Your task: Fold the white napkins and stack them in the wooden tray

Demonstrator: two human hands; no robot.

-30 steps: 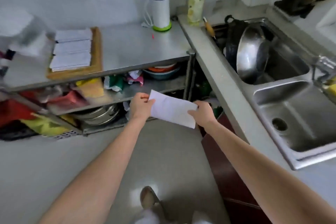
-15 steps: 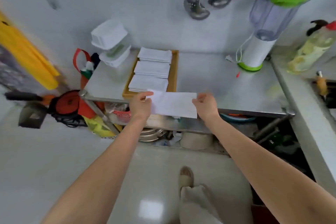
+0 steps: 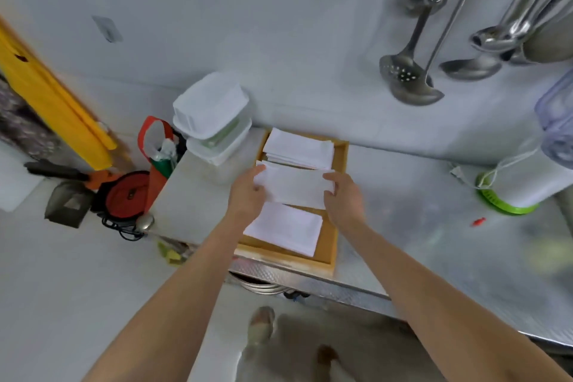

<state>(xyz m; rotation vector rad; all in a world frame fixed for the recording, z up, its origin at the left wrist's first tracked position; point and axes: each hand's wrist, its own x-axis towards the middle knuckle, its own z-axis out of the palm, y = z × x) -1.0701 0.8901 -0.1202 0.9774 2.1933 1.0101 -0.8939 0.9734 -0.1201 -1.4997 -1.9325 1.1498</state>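
The left hand [image 3: 248,195] pinches the left end of a folded white napkin [image 3: 294,186] and the right hand [image 3: 344,198] grips its right end, holding it flat over the middle of the wooden tray [image 3: 330,245]. In the tray, a stack of folded napkins [image 3: 299,147] lies at the far end and another stack [image 3: 285,228] at the near end. The tray sits on the steel counter [image 3: 418,226], near its left edge. Just left of the tray stand stacked white containers [image 3: 210,115]. A blender [image 3: 533,177] stands far right, and ladles [image 3: 412,71] hang on the wall.
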